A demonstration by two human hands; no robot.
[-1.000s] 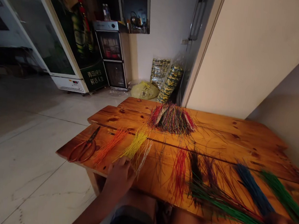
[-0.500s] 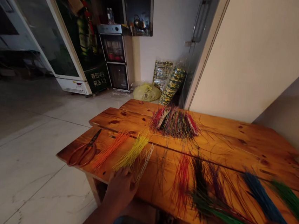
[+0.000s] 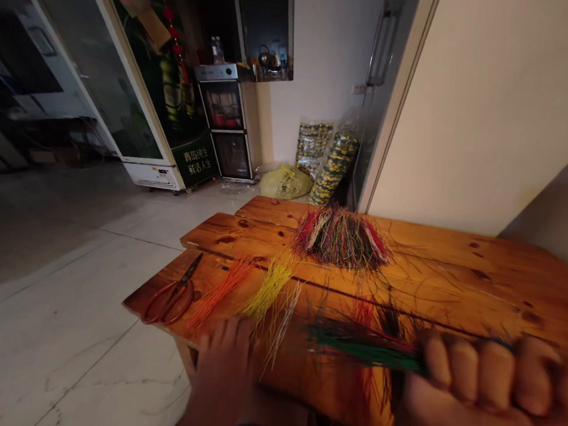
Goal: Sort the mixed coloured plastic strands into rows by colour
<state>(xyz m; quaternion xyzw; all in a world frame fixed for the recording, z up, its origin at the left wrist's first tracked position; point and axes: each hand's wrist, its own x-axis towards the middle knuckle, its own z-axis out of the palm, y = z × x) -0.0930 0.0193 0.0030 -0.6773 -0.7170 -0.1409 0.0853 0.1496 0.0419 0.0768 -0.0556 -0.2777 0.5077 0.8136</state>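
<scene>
The right hand [image 3: 487,393] is swinging up and inward compared with half a second ago, bringing the held strands [image 3: 371,349], mostly green with some dark and red, closer to the yellow bundle [image 3: 269,288]. It is closing into a full fist around them, to the right of the yellow bundle, and their loose ends are pointing toward it. They are now crossing above the red strands [image 3: 368,308] and partly hiding the black strands [image 3: 394,324], both lying right of the yellow bundle.

The left hand [image 3: 224,361] is blurring just on the near side of the yellow bundle, its fingers loosely extending; no strands are showing in it, though its underside is staying hidden.

On the surface [image 3: 261,237], orange strands [image 3: 220,294] and scissors [image 3: 169,302] are lying left of the yellow bundle, white strands [image 3: 286,320] just right, and the mixed pile [image 3: 342,239] beyond it, rightward.
</scene>
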